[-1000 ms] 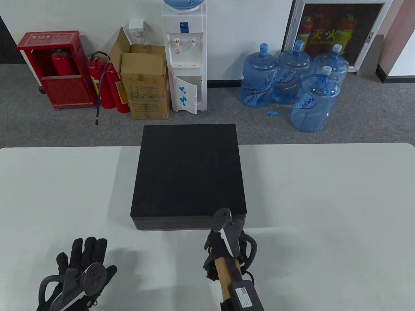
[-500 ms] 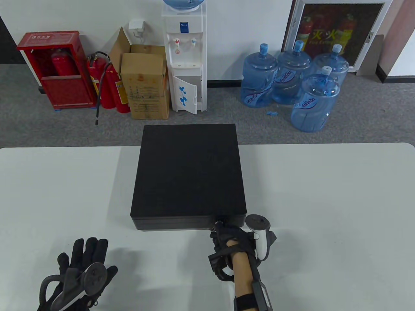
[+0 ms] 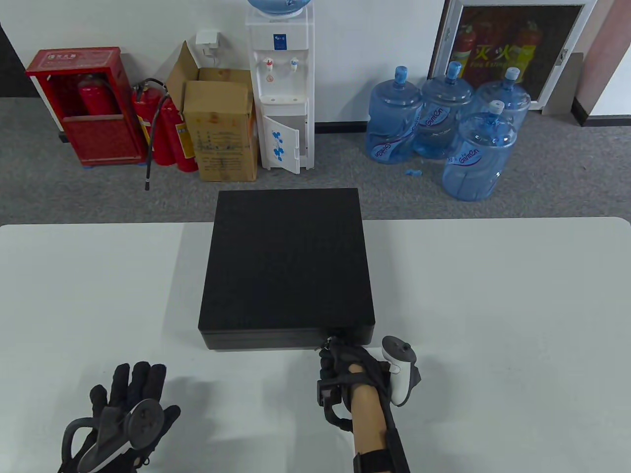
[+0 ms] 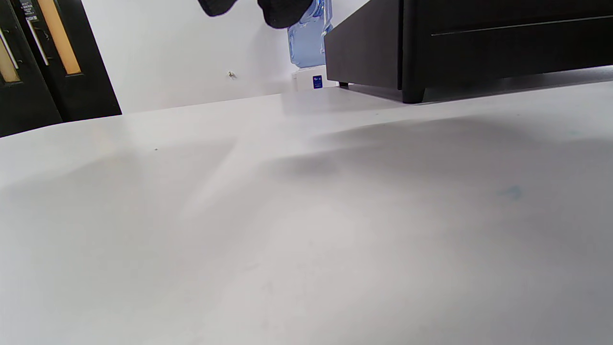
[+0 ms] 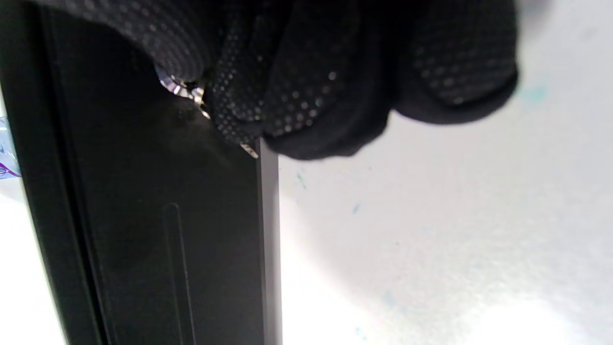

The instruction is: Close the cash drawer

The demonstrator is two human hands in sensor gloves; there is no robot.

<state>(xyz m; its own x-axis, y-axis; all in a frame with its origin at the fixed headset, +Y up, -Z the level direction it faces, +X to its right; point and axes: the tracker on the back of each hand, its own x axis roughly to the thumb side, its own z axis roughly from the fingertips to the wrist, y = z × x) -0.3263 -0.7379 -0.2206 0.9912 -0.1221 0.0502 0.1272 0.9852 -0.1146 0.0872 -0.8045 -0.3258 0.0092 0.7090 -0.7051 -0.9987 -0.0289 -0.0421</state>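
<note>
The black cash drawer [image 3: 286, 261] sits mid-table, its front face [image 3: 266, 340] flush under the top. My right hand [image 3: 333, 351] is at the right part of that front, palm turned up. In the right wrist view its curled fingers [image 5: 311, 72] pinch a small silver key [image 5: 184, 88] against the drawer front [image 5: 167, 239]. My left hand [image 3: 132, 382] lies flat on the table to the drawer's front left, fingers spread, holding nothing. The left wrist view shows the drawer's left front corner [image 4: 407, 48] standing on a foot.
The white table [image 3: 493, 305] spreads wide on both sides of the drawer. Beyond its far edge, on the floor, stand a water dispenser [image 3: 281, 88], cardboard boxes [image 3: 222, 128], fire extinguishers [image 3: 162, 128] and several water jugs [image 3: 443, 123].
My right forearm has rolled at the drawer front, swinging its tracker from above the hand over to the right. The left hand and the drawer have stayed put.
</note>
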